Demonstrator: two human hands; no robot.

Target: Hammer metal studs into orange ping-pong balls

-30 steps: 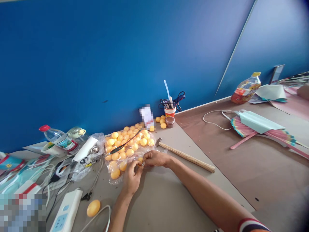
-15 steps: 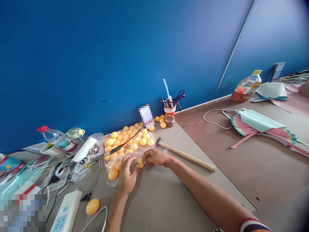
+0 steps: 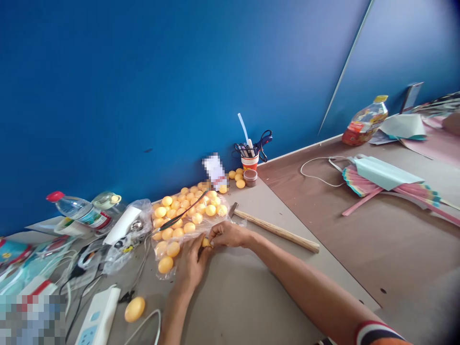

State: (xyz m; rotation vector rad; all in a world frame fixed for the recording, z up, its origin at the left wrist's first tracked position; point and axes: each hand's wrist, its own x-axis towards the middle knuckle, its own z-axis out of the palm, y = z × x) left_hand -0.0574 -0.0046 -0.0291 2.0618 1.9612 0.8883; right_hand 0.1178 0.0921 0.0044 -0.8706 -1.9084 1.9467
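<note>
Just in front of a clear plastic bag (image 3: 201,222) of orange ping-pong balls (image 3: 173,248), my two hands meet over the table. My left hand (image 3: 191,262) is closed, with its thumb and fingers around a single orange ball (image 3: 206,242). On the ball's right side, the fingertips of my right hand (image 3: 227,235) are pinched together; whatever they hold is too small to make out. A hammer (image 3: 275,230) with a wooden handle lies right beyond my right hand, its head by the bag. A black strap (image 3: 185,211) lies across the bag.
At the wall stand a paper cup of pens (image 3: 249,160) and a small round tub (image 3: 250,178). Bottles (image 3: 81,211), cables and a white power strip (image 3: 98,314) crowd the left, with a loose orange ball (image 3: 134,309) nearby. A folded fan-like paper piece (image 3: 388,175) lies right.
My hands have drawn slightly closer together around the ball, covering more of it. The whole view has shifted a little; the other things stay where they were.
</note>
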